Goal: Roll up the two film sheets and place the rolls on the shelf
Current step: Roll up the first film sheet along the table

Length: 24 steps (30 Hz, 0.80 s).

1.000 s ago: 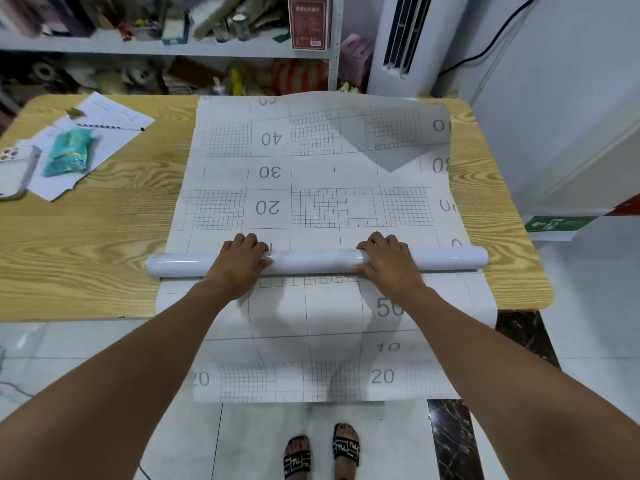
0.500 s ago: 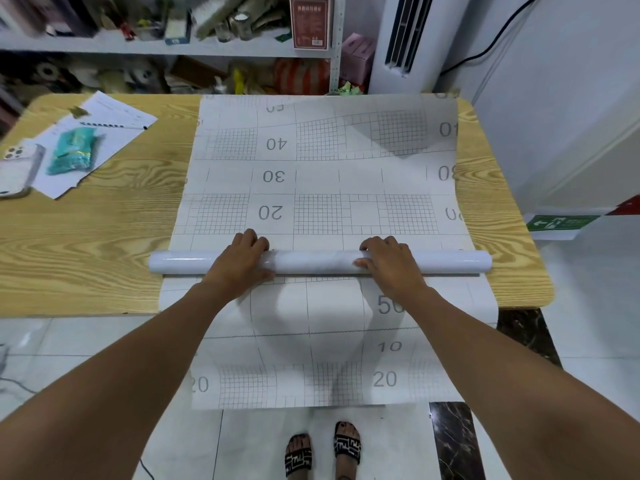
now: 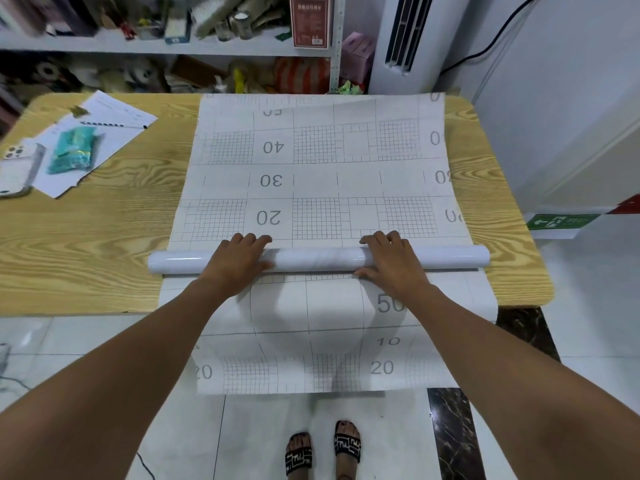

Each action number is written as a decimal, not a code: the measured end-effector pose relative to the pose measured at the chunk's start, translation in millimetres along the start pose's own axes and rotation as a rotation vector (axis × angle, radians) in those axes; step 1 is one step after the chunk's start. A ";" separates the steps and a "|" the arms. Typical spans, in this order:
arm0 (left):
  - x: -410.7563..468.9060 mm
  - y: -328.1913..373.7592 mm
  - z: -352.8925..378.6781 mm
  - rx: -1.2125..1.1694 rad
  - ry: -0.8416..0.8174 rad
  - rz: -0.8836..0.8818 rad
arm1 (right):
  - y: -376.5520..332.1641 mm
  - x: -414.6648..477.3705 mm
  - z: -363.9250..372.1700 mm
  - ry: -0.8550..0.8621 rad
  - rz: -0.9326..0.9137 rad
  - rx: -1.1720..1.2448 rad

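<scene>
Your left hand (image 3: 239, 261) and right hand (image 3: 391, 263) both grip the glossy white rolled film tube (image 3: 318, 259), fingers curled over its far side.

Left hand (image 3: 237, 266), right hand (image 3: 393, 268), forearms (image 3: 149, 355) bare; black slide sandals (image 3: 299, 457) (white geometric strap pattern).

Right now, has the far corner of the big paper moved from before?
Yes. The film sheet's far right corner had flopped back over the grid; now it lies flat at the table's far edge.
</scene>
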<state>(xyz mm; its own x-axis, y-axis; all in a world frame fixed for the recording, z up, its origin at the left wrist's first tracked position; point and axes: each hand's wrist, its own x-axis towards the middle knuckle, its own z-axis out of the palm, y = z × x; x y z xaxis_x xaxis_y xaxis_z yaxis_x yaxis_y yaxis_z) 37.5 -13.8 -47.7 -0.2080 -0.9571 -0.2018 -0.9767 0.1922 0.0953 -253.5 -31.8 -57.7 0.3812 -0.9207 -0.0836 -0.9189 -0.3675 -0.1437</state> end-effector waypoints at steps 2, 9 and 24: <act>0.5 0.0 0.3 -0.003 -0.011 -0.002 | 0.8 2.0 1.0 0.002 0.014 0.023; 3.7 -1.0 1.6 -0.069 -0.013 -0.022 | 0.9 5.1 1.9 0.012 0.000 0.046; 7.2 -2.2 4.8 -0.154 0.003 0.045 | 0.7 6.1 4.7 0.013 -0.004 -0.040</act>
<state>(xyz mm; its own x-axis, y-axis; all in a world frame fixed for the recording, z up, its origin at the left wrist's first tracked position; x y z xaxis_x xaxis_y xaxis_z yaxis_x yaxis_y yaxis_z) 37.9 -20.0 -54.0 -0.2509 -0.9489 -0.1913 -0.9468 0.1994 0.2524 -251.3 -37.0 -62.9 0.3841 -0.9206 -0.0700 -0.9206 -0.3762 -0.1043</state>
